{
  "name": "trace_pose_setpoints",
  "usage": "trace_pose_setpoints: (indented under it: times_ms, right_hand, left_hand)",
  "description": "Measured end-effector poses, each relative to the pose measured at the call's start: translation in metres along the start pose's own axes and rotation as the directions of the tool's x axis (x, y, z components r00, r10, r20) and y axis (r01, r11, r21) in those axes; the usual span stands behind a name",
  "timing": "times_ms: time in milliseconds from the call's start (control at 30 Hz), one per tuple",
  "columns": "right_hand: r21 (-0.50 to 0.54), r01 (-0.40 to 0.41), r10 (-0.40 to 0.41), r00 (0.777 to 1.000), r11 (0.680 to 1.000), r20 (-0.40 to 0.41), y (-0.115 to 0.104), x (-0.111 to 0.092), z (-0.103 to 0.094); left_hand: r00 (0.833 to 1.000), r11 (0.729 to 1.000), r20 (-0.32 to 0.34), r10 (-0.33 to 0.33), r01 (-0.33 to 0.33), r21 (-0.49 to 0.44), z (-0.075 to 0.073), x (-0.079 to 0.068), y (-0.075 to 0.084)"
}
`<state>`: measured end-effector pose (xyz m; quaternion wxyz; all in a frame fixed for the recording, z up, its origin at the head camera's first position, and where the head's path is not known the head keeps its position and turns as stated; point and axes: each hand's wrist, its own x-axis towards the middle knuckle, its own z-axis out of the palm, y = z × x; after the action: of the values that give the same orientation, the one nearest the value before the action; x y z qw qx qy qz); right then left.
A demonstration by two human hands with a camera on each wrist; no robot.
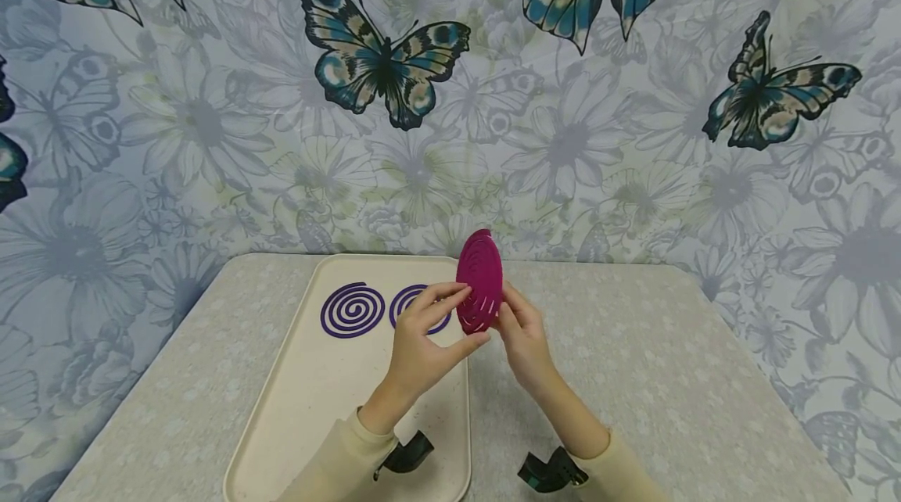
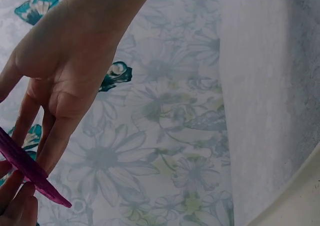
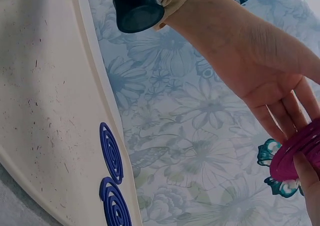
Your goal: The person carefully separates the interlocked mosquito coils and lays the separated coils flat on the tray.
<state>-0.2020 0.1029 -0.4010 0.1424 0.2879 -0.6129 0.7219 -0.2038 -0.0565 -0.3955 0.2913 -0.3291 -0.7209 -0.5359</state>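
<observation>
A magenta mosquito coil (image 1: 480, 275), a tightly wound flat spiral, is held up almost on edge between both hands, above the tray's right edge. My left hand (image 1: 420, 342) grips it from the left, with fingertips on its face and the thumb by its lower rim. From the other side my right hand (image 1: 524, 338) pinches the lower right rim. In the right wrist view the coil (image 3: 285, 163) is partly cut off by the frame. Two dark purple coils lie flat on the tray: one in full sight (image 1: 352, 310), the other (image 1: 403, 305) partly behind my left hand.
The cream tray (image 1: 338, 416) with a raised rim lies on a grey patterned tabletop (image 1: 633, 377). Small dark crumbs (image 3: 37, 110) dot its surface in the right wrist view. Behind the table stands a butterfly-printed backdrop (image 1: 563, 173).
</observation>
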Motion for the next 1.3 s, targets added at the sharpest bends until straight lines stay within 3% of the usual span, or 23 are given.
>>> trace_pose_setpoints:
  times_ms: [133, 333, 467, 667, 800, 933, 1100, 1300]
  right_hand:
    - [0.027, -0.019, 0.019, 1.0, 0.999, -0.002, 0.0, 0.0, 0.0]
    - [0.112, 0.027, -0.032, 0.999, 0.993, 0.043, 0.0, 0.002, -0.004]
    - [0.107, 0.031, -0.038, 0.997, 0.994, 0.06, 0.003, 0.003, -0.005]
    - [0.101, -0.034, 0.031, 0.999, 0.994, 0.029, 0.003, 0.001, -0.005]
    - [0.205, -0.08, 0.072, 0.996, 0.976, 0.045, -0.004, 0.0, -0.007]
    - [0.306, -0.089, 0.069, 0.995, 0.948, 0.076, -0.011, 0.0, -0.007]
    - [0.314, -0.07, 0.054, 0.997, 0.947, 0.059, -0.016, 0.0, -0.004]
    - [0.248, -0.012, 0.001, 0.999, 0.969, 0.043, -0.013, -0.003, 0.001]
  left_hand:
    - [0.999, 1.0, -0.006, -0.031, 0.031, 0.0, 0.0, 0.0, 0.0]
    - [0.998, 0.999, 0.045, -0.037, 0.038, -0.018, -0.001, 0.002, 0.001]
    - [0.995, 0.997, 0.071, -0.074, 0.075, -0.007, 0.001, 0.0, 0.002]
    - [0.993, 0.997, 0.084, -0.079, 0.078, 0.018, 0.003, 0.0, 0.001]
    - [0.994, 0.999, 0.103, -0.039, 0.036, 0.027, 0.0, 0.002, 0.003]
    - [0.993, 0.997, 0.099, 0.065, -0.069, 0.043, -0.003, 0.003, 0.004]
    - [0.984, 0.985, 0.057, 0.167, -0.169, 0.022, -0.004, 0.003, 0.003]
    - [0.985, 0.985, 0.014, 0.172, -0.172, 0.001, -0.001, -0.001, 0.002]
